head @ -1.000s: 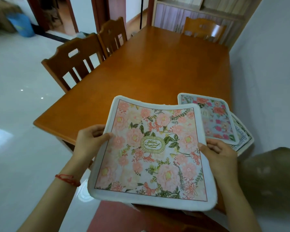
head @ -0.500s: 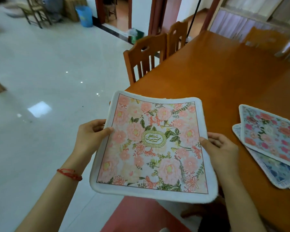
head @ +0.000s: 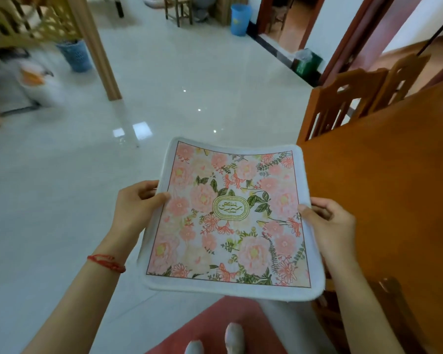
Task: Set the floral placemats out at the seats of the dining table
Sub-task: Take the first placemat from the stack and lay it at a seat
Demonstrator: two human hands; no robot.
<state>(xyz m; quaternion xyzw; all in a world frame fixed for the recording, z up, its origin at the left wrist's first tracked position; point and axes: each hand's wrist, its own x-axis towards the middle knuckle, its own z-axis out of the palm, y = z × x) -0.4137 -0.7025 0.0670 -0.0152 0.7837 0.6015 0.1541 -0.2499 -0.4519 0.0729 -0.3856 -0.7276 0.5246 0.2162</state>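
A pink floral placemat (head: 230,218) with a white border and a green oval emblem is held flat in the air, mostly over the floor, its right edge over the corner of the orange wooden dining table (head: 394,190). My left hand (head: 136,208) grips the mat's left edge, thumb on top. My right hand (head: 327,226) grips its right edge the same way. The other placemats are out of view.
Two wooden chairs (head: 353,103) stand at the table's left side, beyond the mat. Another chair (head: 384,315) is at the near end, low right. A red rug (head: 215,328) and my feet lie below. Glossy white floor (head: 62,200) spreads left; bins and doorways stand far back.
The view has swung left: the table has slid to the right edge and the other mats have left the frame. Both hands keep the same hold on the pink mat.
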